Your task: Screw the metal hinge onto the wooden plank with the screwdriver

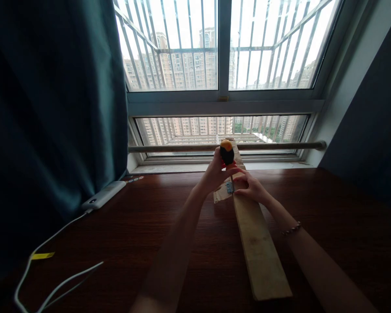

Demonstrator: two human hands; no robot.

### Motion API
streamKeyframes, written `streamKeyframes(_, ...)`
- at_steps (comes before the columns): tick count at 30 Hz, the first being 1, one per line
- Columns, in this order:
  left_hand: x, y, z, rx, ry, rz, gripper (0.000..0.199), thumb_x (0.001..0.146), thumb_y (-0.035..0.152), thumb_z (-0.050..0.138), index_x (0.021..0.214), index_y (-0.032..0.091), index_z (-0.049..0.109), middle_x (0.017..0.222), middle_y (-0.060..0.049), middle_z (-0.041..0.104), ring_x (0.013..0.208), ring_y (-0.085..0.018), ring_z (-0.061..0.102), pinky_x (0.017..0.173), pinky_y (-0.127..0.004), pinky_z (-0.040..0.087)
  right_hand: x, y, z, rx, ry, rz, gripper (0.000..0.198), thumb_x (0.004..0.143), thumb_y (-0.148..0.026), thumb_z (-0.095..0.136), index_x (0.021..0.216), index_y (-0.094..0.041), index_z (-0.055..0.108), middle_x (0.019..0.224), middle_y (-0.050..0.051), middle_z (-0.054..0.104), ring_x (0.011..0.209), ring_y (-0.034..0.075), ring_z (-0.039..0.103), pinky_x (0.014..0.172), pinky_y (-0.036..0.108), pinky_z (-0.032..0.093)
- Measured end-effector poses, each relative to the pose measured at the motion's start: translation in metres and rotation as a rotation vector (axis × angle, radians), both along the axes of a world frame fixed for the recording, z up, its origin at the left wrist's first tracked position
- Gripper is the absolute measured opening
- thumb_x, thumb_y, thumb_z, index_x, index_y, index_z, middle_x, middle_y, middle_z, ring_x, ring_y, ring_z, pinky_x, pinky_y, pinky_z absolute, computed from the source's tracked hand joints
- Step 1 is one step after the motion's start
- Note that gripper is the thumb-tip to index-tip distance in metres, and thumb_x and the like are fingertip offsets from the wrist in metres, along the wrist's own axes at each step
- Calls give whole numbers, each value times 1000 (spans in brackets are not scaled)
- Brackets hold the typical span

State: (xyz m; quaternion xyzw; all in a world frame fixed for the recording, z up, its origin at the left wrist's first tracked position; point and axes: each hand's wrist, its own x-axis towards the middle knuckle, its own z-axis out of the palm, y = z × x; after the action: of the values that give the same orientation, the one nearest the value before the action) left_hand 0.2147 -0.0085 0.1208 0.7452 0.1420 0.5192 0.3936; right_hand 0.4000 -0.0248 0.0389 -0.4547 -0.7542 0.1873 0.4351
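My left hand [215, 171] is wrapped round a screwdriver [227, 152] with a black and orange handle. The tool stands nearly upright, its shaft pointing down at a small metal hinge [230, 187]. That hinge lies at the edge of a long wooden plank [260, 243], beside a second, rough-edged wooden piece [220, 194]. From the right, my right hand [251, 188] reaches in with bent fingers close to the shaft and the hinge. Its fingertips are drawn together there; what they pinch, if anything, is too small to make out. The screwdriver's tip is hard to see.
The plank rests on a dark reddish-brown wooden table [127, 234]. A white power strip [104, 195] with a white cable [48, 240] and a yellow strip [43, 256] lie at the left, near a dark curtain [84, 108]. A metal rail [280, 146] crosses the window behind.
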Motion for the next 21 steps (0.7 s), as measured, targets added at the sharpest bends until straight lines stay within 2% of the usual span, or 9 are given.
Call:
streamKeyframes(3, 6, 3, -4, -52, -103, 65, 53, 63, 28, 73, 106, 21, 43, 77, 2, 56, 69, -11, 56, 64, -27, 48, 0, 0, 0, -1, 0, 1, 76, 63, -25, 75, 127, -19, 33, 104, 6, 65, 104, 23, 58, 96, 40, 40)
streamKeyframes(5, 7, 5, -3, -80, -128, 92, 51, 61, 28, 74, 103, 20, 47, 77, 2, 57, 69, -12, 55, 64, -26, 47, 1, 1, -1, 1, -7, -3, 73, 63, -24, 75, 124, -19, 37, 105, 6, 65, 105, 23, 57, 97, 40, 39)
streamKeyframes(10, -6, 8, 5, -67, -25, 156, 57, 53, 26, 79, 105, 17, 55, 82, 0, 58, 75, -13, 56, 68, -26, 47, 1, 2, -3, 6, 9, 9, 75, 63, -24, 75, 126, -20, 34, 105, 5, 65, 104, 22, 58, 97, 40, 39)
streamKeyframes(14, -18, 9, 8, -62, 25, 83, 64, 56, 24, 78, 113, 16, 48, 84, -3, 61, 79, -16, 60, 74, -31, 48, 1, 2, -4, 8, 9, 13, 77, 63, -25, 75, 127, -19, 32, 105, 6, 65, 102, 22, 58, 94, 40, 41)
streamKeyframes(18, -21, 3, 9, -92, 66, -92, 44, 70, 24, 68, 104, 16, 42, 92, -9, 64, 87, -20, 62, 74, -33, 49, 1, 3, -5, 11, 5, 12, 78, 63, -25, 75, 127, -20, 31, 105, 6, 65, 103, 22, 58, 95, 40, 40)
streamKeyframes(21, -19, -6, 11, -58, 82, -150, 34, 77, 25, 62, 97, 19, 36, 96, -10, 62, 91, -19, 61, 75, -33, 48, 2, 4, -7, 3, 9, 27, 77, 65, -26, 74, 128, -20, 30, 105, 6, 65, 103, 22, 58, 96, 41, 40)
